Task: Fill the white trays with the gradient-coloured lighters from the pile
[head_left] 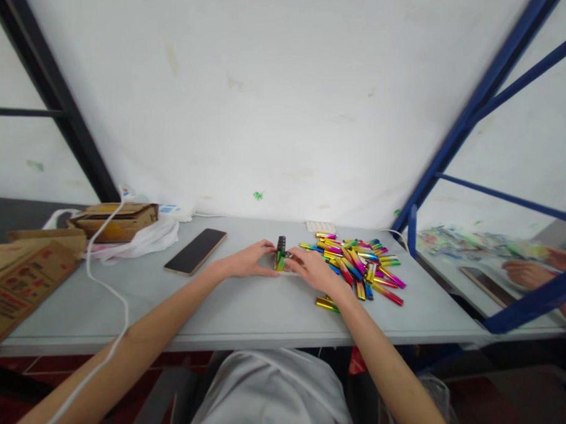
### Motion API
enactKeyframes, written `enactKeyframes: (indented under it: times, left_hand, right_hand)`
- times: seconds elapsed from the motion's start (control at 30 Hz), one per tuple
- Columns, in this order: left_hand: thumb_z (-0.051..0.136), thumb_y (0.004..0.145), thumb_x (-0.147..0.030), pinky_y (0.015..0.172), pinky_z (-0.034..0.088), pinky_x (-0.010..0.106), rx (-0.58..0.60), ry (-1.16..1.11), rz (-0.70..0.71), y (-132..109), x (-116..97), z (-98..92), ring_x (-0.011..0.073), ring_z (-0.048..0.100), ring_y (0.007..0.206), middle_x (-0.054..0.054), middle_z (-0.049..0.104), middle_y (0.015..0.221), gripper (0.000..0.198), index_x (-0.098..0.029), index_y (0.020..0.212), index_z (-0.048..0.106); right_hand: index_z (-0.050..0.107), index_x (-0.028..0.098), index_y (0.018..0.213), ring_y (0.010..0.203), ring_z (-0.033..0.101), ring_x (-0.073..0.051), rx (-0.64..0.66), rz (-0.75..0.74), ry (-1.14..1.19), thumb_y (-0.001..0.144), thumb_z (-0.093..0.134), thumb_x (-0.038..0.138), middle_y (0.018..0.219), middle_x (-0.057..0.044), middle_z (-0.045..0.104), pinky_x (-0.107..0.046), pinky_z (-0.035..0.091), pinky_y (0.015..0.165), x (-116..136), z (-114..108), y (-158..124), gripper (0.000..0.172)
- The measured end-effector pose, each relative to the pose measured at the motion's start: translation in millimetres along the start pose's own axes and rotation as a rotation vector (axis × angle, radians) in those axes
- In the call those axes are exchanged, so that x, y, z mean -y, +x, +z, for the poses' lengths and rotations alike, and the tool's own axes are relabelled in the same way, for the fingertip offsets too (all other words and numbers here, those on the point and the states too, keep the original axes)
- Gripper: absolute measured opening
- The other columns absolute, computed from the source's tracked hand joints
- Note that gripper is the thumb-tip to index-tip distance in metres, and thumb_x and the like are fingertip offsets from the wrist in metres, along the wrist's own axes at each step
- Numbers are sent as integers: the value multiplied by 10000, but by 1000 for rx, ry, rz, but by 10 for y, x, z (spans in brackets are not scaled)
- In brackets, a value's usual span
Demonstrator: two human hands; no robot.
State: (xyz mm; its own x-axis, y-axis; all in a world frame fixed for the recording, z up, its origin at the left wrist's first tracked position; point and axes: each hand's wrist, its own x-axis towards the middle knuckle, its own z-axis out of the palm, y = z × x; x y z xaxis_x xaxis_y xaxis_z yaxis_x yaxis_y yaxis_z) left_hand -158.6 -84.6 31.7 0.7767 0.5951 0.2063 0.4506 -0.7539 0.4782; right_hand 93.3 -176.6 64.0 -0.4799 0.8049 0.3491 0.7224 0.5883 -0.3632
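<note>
My left hand (247, 261) and my right hand (314, 269) meet at the middle of the grey table (230, 306). Between their fingertips stands a small upright object (281, 254), dark on top and green and yellow below, and both hands pinch it. Right of my right hand lies a heap of several shiny multicoloured lighters (359, 265), pink, gold, green and blue. One gold lighter (327, 304) lies apart, near my right wrist.
A dark phone (196, 251) lies face up left of my hands. Cardboard boxes (118, 219) and a white plastic bag (140, 238) sit at the far left, with a white cable (107, 286) trailing across. A blue metal frame (474, 106) stands at the right; another person's hands (529, 271) work beyond it.
</note>
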Motion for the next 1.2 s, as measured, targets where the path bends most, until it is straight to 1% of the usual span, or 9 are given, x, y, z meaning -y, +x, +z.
enactKeyframes:
  times: [0.17, 0.33, 0.47, 0.63, 0.73, 0.83, 0.9, 1.03, 1.2]
  left_hand:
    - [758, 873, -709, 1170, 446, 397, -10, 15, 9, -2, -33, -10, 328, 615, 1318, 151, 629, 1434, 731, -187, 1378, 669]
    - [739, 875, -720, 1168, 445, 401, 5, 41, -14, -2, -77, -24, 338, 605, 1325, 168, 619, 1434, 763, -155, 1380, 654]
    - [719, 884, -728, 1164, 443, 387, 3, 49, -8, -1, -103, -32, 326, 603, 1315, 157, 620, 1431, 754, -163, 1379, 653]
    - [724, 887, -716, 1162, 433, 372, 8, 59, -19, -3, -117, -34, 325, 600, 1322, 155, 619, 1442, 746, -161, 1380, 647]
    - [735, 890, -695, 1161, 430, 369, 6, 54, -10, -5, -119, -34, 325, 600, 1325, 153, 620, 1448, 721, -169, 1375, 645]
    - [733, 899, -679, 1158, 434, 369, 5, 44, 5, -2, -120, -30, 323, 600, 1322, 151, 628, 1433, 699, -172, 1372, 643]
    - [735, 893, -687, 1151, 443, 375, 4, 38, 3, 2, -120, -24, 326, 604, 1312, 158, 631, 1422, 711, -163, 1365, 646]
    - [748, 876, -688, 1154, 445, 395, 3, 19, -5, 5, -124, -16, 338, 599, 1314, 162, 628, 1425, 714, -165, 1352, 649]
    - [745, 885, -668, 1153, 446, 388, 11, 14, -13, -6, -135, -26, 331, 600, 1313, 160, 623, 1427, 703, -163, 1362, 638]
  right_hand:
    - [736, 176, 934, 795, 667, -194, 63, 5, -30, 1063, 650, 310, 881, -68, 751, -294, 464, 774, 8, -81, -9, 205]
    - [775, 210, 875, 737, 702, -210, 151, 104, 198, 968, 746, 308, 807, -41, 772, -304, 505, 702, -155, -521, -229, 138]
    - [809, 232, 796, 706, 715, -215, 410, 202, 220, 833, 818, 320, 750, -13, 778, -294, 502, 661, -184, -873, -472, 95]
    - [791, 252, 692, 661, 681, -214, 568, 355, -60, 642, 901, 224, 707, -13, 754, -287, 432, 610, 59, -807, -511, 124]
    - [743, 242, 649, 707, 679, -241, 535, 402, -248, 618, 912, 192, 719, -38, 729, -309, 424, 646, 176, -642, -450, 179]
    - [704, 226, 656, 748, 671, -244, 532, 340, -268, 692, 854, 159, 752, -47, 717, -308, 402, 647, 164, -569, -421, 169]
    - [706, 225, 718, 770, 660, -229, 497, 251, -185, 743, 826, 154, 787, -37, 718, -299, 401, 657, 100, -587, -417, 141]
    - [684, 229, 893, 764, 642, -209, 263, 93, 60, 892, 770, 299, 832, -27, 720, -300, 435, 684, -25, -706, -390, 110]
    - [559, 245, 956, 589, 602, -169, 64, 199, 350, 969, 655, 449, 710, 25, 689, -271, 427, 576, -69, -762, -303, 226]
